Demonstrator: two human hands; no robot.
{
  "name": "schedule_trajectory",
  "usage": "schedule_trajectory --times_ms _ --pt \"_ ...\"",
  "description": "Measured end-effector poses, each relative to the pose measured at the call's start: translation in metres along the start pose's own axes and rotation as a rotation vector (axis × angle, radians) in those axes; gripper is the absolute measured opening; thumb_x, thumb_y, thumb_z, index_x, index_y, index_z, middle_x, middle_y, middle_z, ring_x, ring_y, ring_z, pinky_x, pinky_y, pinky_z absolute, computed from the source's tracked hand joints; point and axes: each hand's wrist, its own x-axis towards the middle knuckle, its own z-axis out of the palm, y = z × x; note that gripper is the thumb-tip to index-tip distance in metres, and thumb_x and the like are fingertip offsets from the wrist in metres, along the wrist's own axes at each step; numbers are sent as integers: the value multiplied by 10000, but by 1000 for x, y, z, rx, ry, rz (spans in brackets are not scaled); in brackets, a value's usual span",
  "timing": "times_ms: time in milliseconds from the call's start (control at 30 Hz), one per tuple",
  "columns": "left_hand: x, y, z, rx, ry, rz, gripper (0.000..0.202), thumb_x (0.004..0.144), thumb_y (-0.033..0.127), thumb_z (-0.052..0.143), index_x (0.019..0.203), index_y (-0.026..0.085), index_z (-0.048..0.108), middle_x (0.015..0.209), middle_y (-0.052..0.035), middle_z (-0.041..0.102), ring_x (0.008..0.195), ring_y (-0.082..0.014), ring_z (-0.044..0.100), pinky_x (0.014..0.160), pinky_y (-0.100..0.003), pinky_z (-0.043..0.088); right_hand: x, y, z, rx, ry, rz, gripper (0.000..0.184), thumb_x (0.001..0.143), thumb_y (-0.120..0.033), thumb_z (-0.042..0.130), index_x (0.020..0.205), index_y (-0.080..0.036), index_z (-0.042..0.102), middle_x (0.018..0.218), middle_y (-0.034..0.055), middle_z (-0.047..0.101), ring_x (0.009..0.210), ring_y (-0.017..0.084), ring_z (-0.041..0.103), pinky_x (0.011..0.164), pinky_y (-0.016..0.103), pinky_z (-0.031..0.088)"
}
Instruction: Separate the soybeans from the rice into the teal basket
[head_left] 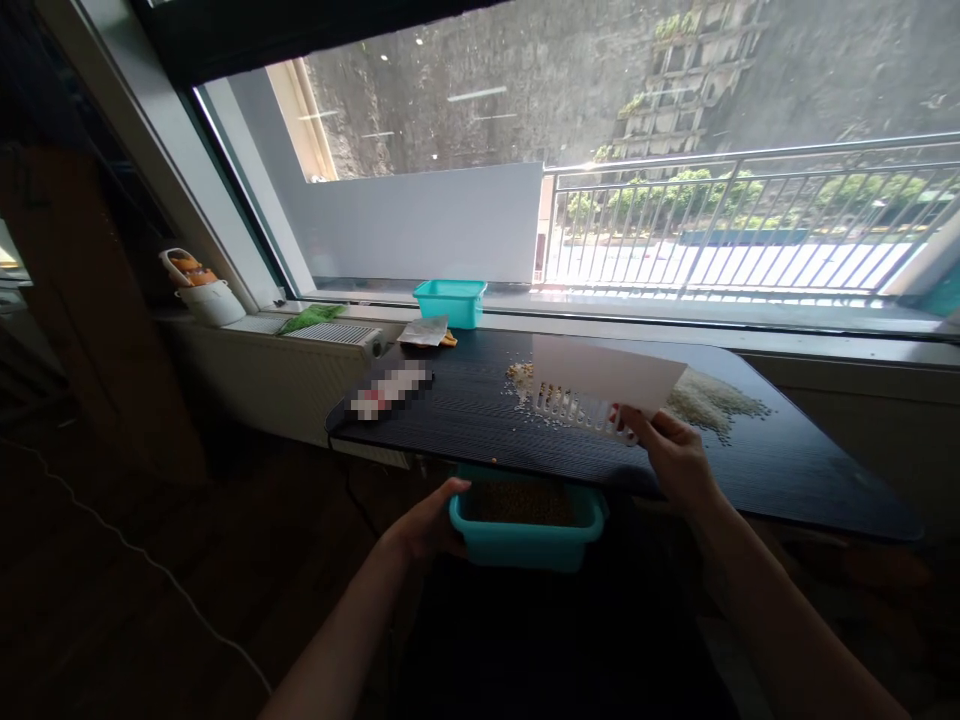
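Observation:
My left hand [431, 520] grips the left rim of a turquoise plastic bin [525, 545], thumb on top. The bin sits just below the table's front edge and holds a layer of small brown grains [529, 503]. Over the table, my right hand [679, 455] is closed on the lower right corner of a white card [607, 372] with a row of slots along its lower edge. Left of the card, and seen through its slots, lie scattered white and yellowish grains [519, 378]. A larger heap of pale, rice-like grains [712, 400] spreads to its right, partly behind the card.
On the dark table [450, 400], a second turquoise bin [452, 305] stands at the back near the window. A paper packet [424, 332] lies before it, and a blurred-out item [390, 390] at the left end. A radiator [300, 380] and white pot [210, 300] are further left.

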Motion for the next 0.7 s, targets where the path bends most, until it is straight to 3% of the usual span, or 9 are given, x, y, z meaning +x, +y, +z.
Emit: schedule_trajectory --times_ms 267,433,500,633,700 --pt "6 -9 -8 11 59 10 538 734 545 543 1129 180 530 886 -86 669 843 -265 648 731 -446 528 -19 4 29 -71 -284 -17 379 646 -558 677 618 -180 696 622 18 656 605 159 568 606 282 450" --pt "2 -9 -6 30 71 19 553 745 542 530 1148 163 532 888 -98 671 815 -262 644 705 -439 531 -21 -1 21 -81 -369 10 343 656 -518 690 651 -177 720 644 25 673 603 160 574 596 284 457" --pt "3 -7 -2 36 67 22 554 739 542 538 1139 160 544 911 -101 672 823 -260 641 700 -432 532 -14 -1 12 -63 -247 -3 322 649 -503 703 663 -182 725 637 22 671 592 153 569 584 278 456" --pt "12 -4 10 58 67 28 539 702 510 599 1115 166 568 973 -100 669 878 -268 629 702 -424 532 7 12 2 32 184 -17 332 625 -493 719 743 -182 725 638 19 664 550 133 542 526 263 435" --pt "18 -2 14 78 80 21 531 678 495 632 1092 165 583 1000 -103 664 904 -274 620 713 -427 531 16 20 1 54 274 -21 350 618 -503 714 737 -174 713 608 14 645 509 122 512 483 256 411"
